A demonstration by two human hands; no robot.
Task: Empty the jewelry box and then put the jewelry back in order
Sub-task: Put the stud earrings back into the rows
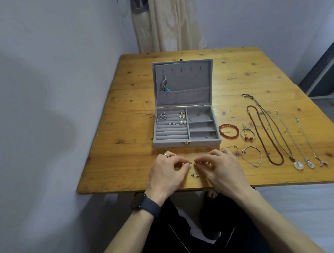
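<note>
1. We see a grey jewelry box (186,144) standing open on a wooden desk (123,151), with its lid raised at the back.
2. Just in front of the box, the left hand (166,173) and the right hand (221,168) meet over the desk, their fingertips close together.
3. The left grip is narrow: thumb and forefinger pinch a small silver piece (190,162).
4. The right grip is narrow too and pinches a small gold-toned piece (196,164). Both pieces are too small for us to say more.
5. A few small studs (195,175) lie on the desk in front of the box, between the two hands.
6. Inside the box, the padded rolls on its left side hold several earrings (182,115) in the far rows.
7. A dangling earring (164,84) with a turquoise drop hangs inside the lid.
8. Just beside the box's right wall lies a red bead bracelet (228,131).
9. Farther right of the box, smaller bracelets (251,157) and long necklaces (265,135) lie side by side.
10. The left wrist wears a dark watch (145,205), and one left finger wears a ring (165,155).
</note>
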